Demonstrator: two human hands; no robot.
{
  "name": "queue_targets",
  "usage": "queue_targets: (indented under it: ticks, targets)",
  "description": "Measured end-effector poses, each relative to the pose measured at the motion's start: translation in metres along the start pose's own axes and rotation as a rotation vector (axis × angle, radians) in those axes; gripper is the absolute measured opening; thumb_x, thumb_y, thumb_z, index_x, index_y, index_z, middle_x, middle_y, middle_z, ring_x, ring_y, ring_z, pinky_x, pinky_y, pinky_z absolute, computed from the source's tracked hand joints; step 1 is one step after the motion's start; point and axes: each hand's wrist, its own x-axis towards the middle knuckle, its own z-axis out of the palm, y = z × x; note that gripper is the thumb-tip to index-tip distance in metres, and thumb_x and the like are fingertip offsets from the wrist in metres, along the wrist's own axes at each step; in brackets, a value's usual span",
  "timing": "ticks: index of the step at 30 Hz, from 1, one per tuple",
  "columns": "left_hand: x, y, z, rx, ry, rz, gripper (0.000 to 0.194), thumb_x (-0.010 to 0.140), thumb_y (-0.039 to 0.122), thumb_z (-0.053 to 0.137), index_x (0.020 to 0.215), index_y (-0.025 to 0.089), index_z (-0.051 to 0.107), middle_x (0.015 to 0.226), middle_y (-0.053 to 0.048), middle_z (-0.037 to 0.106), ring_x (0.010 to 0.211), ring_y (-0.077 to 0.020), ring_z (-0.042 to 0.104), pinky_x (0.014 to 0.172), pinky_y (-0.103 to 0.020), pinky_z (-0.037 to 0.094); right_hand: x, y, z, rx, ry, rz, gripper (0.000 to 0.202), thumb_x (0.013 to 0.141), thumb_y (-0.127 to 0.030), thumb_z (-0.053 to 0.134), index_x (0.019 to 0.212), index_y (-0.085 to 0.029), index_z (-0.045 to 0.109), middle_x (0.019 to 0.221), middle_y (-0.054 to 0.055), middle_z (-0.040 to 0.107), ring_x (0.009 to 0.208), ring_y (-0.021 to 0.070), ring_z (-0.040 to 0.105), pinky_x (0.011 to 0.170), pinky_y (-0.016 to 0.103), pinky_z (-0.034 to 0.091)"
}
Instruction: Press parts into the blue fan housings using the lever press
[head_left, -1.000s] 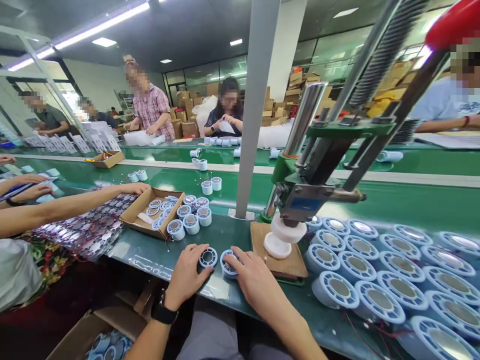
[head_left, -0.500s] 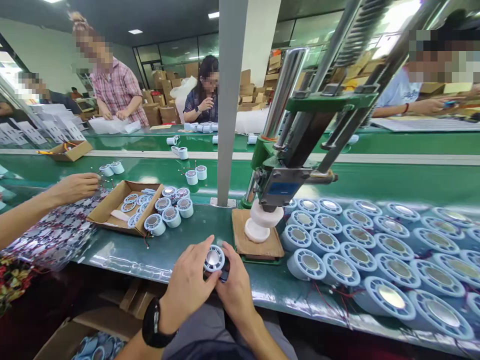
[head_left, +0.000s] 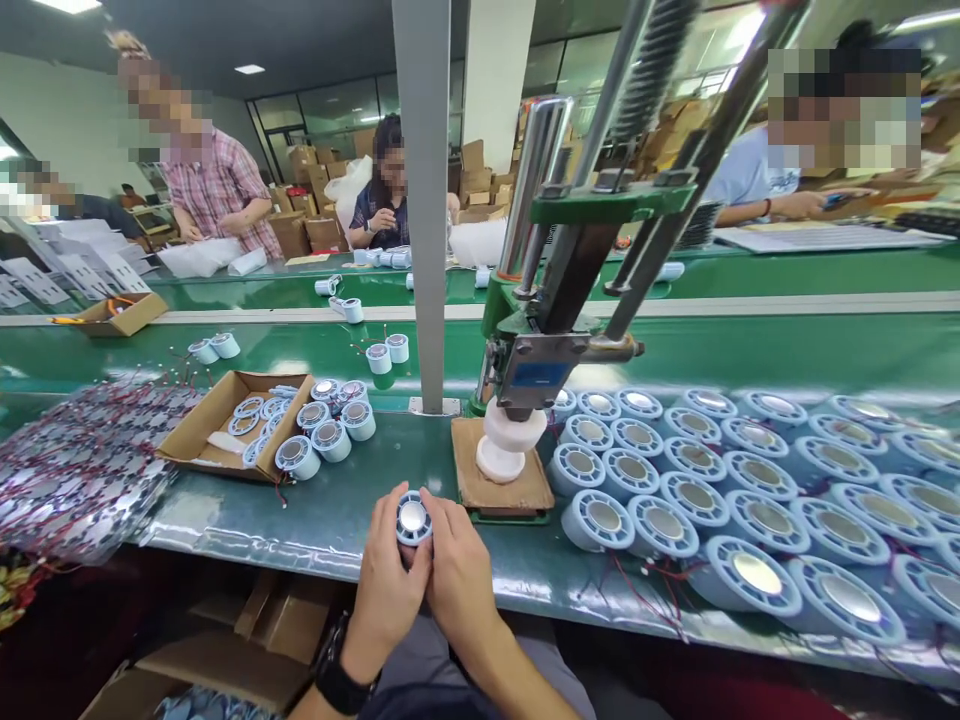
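Note:
A round light-blue unit (head_left: 412, 516) with a silver centre is held upright between both hands, near the table's front edge. My left hand (head_left: 386, 575), with a black wristband, has its fingers wrapped round the left side. My right hand (head_left: 461, 565) grips the right side, its fingers close against the ring. Just behind stands a green hand press (head_left: 544, 375), its white pad (head_left: 514, 428) above a white round seat (head_left: 500, 460) on a brown board (head_left: 469, 485).
Rows of blue units (head_left: 664, 520) with red wires fill the right. At left are a cardboard box (head_left: 184, 440) of blue rings, several more units (head_left: 330, 437) and wired silver parts (head_left: 97, 450). A grey post (head_left: 424, 200) rises behind. People work across the table.
Both hands have closed in round the blue unit, which now faces up more squarely. The other person's arm at the left has gone from view. The view has shifted slightly right.

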Motion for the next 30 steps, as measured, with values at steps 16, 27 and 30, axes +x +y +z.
queue_targets:
  ticks: [16, 27, 30]
  targets:
    - [0.115, 0.075, 0.034, -0.474, -0.334, 0.071, 0.054, 0.065, 0.029, 0.078, 0.115, 0.014, 0.065, 0.110, -0.010, 0.073, 0.097, -0.0250, 0.068, 0.090, -0.037, 0.055, 0.284, -0.019, -0.317, 0.194, 0.463, -0.076, 0.035, 0.103, -0.013, 0.028, 0.116, 0.001, 0.057, 0.091, 0.004, 0.068, 0.051, -0.0036, 0.053, 0.053, 0.012, 0.038]
    - [0.116, 0.052, 0.074, -0.575, -0.385, 0.120, 0.067, 0.073, 0.036, 0.079, 0.133, 0.017, 0.056, 0.130, -0.012, 0.064, 0.121, -0.0301, 0.059, 0.108, -0.042, 0.044, 0.268, -0.024, -0.316, 0.434, 0.609, -0.121, 0.035, 0.091, -0.023, 0.035, 0.093, -0.011, 0.067, 0.081, 0.000, 0.063, 0.070, 0.0090, 0.071, 0.060, 0.016, 0.044]
    - [0.112, 0.050, 0.076, -0.545, -0.369, 0.170, 0.079, 0.073, 0.029, 0.078, 0.144, 0.022, 0.044, 0.139, -0.010, 0.059, 0.129, -0.0282, 0.054, 0.113, -0.041, 0.039, 0.195, -0.032, -0.307, 0.397, 0.664, -0.210, 0.033, 0.091, -0.027, 0.039, 0.096, -0.018, 0.070, 0.093, -0.001, 0.066, 0.094, 0.0190, 0.071, 0.075, 0.029, 0.049]
